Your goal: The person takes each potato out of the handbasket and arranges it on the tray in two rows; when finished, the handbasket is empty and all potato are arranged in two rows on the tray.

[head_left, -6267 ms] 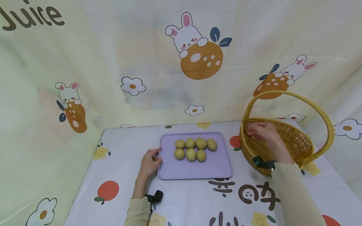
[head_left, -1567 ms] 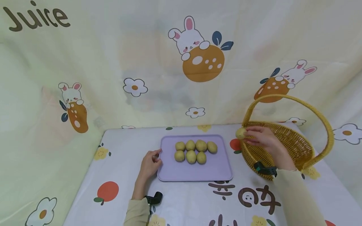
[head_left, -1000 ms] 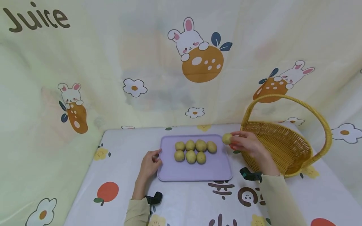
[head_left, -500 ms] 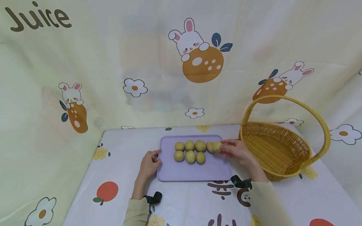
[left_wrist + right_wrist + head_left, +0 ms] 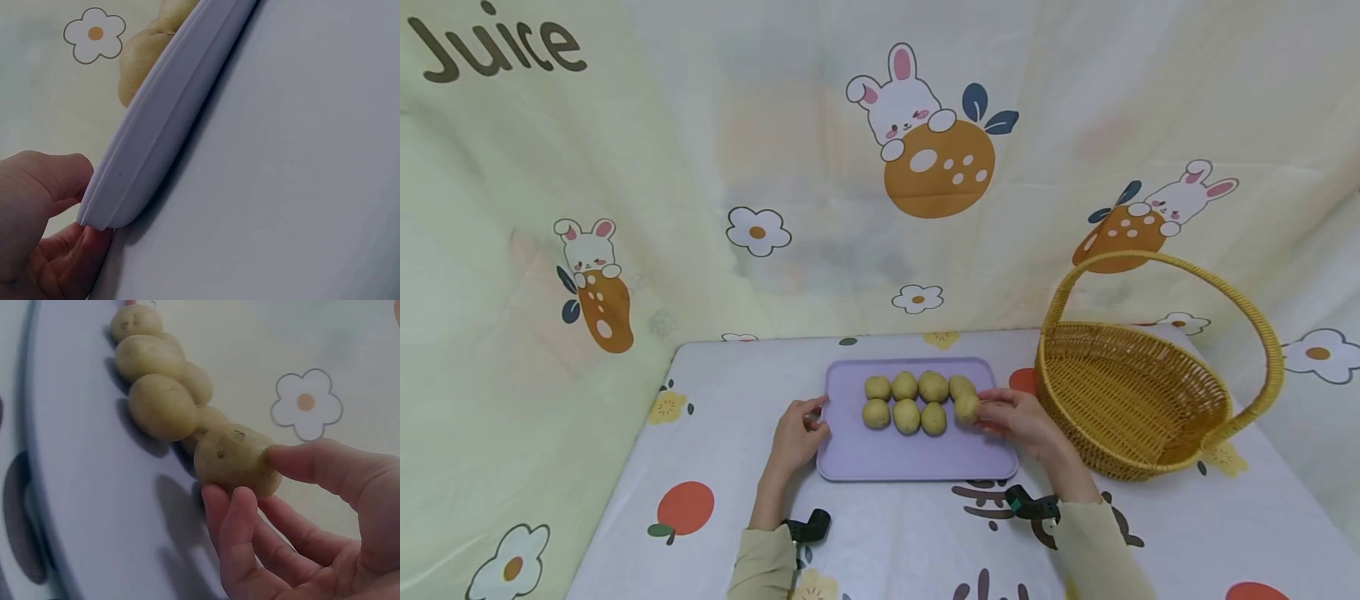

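Observation:
Between thumb and fingertips my right hand (image 5: 1021, 423) pinches a small yellowish potato (image 5: 236, 461), close over the right part of the lilac tray (image 5: 910, 458). Several more potatoes (image 5: 906, 417) lie on that tray in two rows, a back row and a front row. The held potato is at the right end of the front row and overlaps the last back-row potato (image 5: 961, 387) in the head view. My left hand (image 5: 797, 435) holds the tray's left edge; in the left wrist view the thumb is at the rim (image 5: 115, 153) and the fingers are below it.
A yellow wicker basket (image 5: 1135, 400) with a tall hoop handle stands right of the tray, nothing visible inside it. A patterned cloth (image 5: 730, 517) covers the table, and a printed curtain (image 5: 820, 133) hangs close behind it.
My right hand has taken a potato out of the basket and carried it left over the tray, then towards the front row. The left hand has stayed at the tray's edge.

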The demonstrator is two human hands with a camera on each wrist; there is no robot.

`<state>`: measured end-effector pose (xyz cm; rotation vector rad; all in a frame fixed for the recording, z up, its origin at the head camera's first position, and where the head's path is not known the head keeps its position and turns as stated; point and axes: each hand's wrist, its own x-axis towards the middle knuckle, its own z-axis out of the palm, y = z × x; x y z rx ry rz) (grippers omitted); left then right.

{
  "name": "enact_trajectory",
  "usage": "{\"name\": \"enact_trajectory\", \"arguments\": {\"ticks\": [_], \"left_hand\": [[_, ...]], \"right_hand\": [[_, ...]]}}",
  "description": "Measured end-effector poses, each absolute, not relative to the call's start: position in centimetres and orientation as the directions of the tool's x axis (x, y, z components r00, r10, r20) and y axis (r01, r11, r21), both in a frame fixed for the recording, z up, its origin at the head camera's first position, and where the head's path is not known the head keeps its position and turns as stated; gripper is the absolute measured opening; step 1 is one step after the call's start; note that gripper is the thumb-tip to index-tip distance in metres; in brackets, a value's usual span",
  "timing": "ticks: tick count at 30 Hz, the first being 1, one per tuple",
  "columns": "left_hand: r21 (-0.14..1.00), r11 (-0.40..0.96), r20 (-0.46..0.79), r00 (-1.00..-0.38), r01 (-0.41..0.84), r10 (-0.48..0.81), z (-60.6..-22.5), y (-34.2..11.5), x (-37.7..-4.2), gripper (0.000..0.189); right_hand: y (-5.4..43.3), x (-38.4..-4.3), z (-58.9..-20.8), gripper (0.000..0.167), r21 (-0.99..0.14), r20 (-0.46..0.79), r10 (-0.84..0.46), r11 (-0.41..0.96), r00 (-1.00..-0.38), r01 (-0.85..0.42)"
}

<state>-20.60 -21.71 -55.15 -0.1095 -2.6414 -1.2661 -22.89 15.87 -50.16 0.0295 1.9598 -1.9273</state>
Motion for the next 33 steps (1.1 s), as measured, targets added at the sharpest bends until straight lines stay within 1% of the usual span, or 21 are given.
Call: {"name": "enact_trajectory", "arguments": {"ticks": [6, 9, 19, 23, 33], "left_hand": [[0.763, 0.629, 0.212, -0.977, 0.15, -0.024, -55.1, -21.8, -20.3, 0.048], [0.761, 0.631, 0.215, -0.976, 0.151, -0.025, -55.1, -21.8, -20.3, 0.047], [0.763, 0.628, 0.223, -0.975, 0.156, -0.029, -55.1, -21.7, -20.2, 0.047], [0.761, 0.631, 0.225, -0.974, 0.153, -0.035, -55.2, -21.8, -20.1, 0.047], [0.766, 0.626, 0.213, -0.976, 0.146, -0.033, -55.1, -22.0, -19.8, 0.047]], "right_hand": [[15.3, -22.3, -50.7, 0.046, -0.944, -0.33, -0.209, 0.063, -0.921, 0.324], [15.0, -22.2, -50.6, 0.046, -0.945, -0.328, -0.196, 0.077, -0.924, 0.318], [14.5, -22.2, -50.7, 0.037, -0.941, -0.331, -0.177, 0.14, -0.927, 0.309], [14.2, -22.2, -50.8, 0.037, -0.936, -0.339, -0.15, 0.155, -0.929, 0.317], [14.0, -22.0, -50.6, 0.04, -0.937, -0.321, -0.135, 0.193, -0.938, 0.293]]}}
